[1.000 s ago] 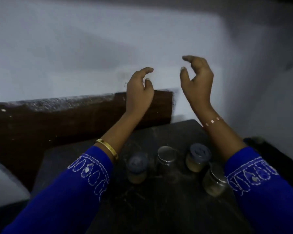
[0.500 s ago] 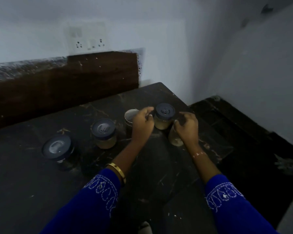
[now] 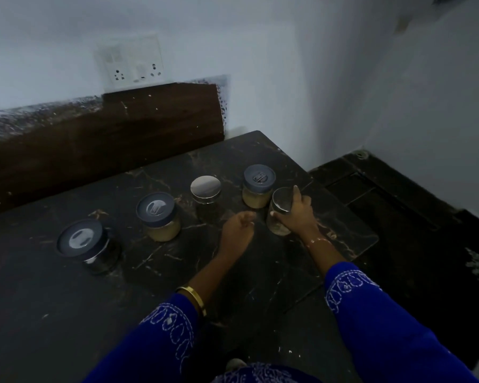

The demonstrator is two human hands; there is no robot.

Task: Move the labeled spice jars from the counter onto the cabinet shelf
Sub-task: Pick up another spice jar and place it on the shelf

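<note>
The right hand (image 3: 297,215) is wrapped around a tilted glass jar with a shiny metal lid (image 3: 280,210), fingers curled over its far side and thumb low on the near side; whether the jar's base touches the dark marble counter (image 3: 67,313) cannot be told. The jar leans toward the person's left. Taking that held jar as the landmark: just behind it and nearly touching stands a jar with a dark blue lid (image 3: 257,186) and pale contents. Further left of it sits a silver-lidded jar (image 3: 205,188), then another blue-lidded jar (image 3: 158,217), and farthest left a wider dark-lidded jar (image 3: 87,246). The left hand (image 3: 237,230) hovers just left of the held jar, fingers loosely curled, holding nothing. A wall socket plate (image 3: 132,62) sits well behind.
</note>
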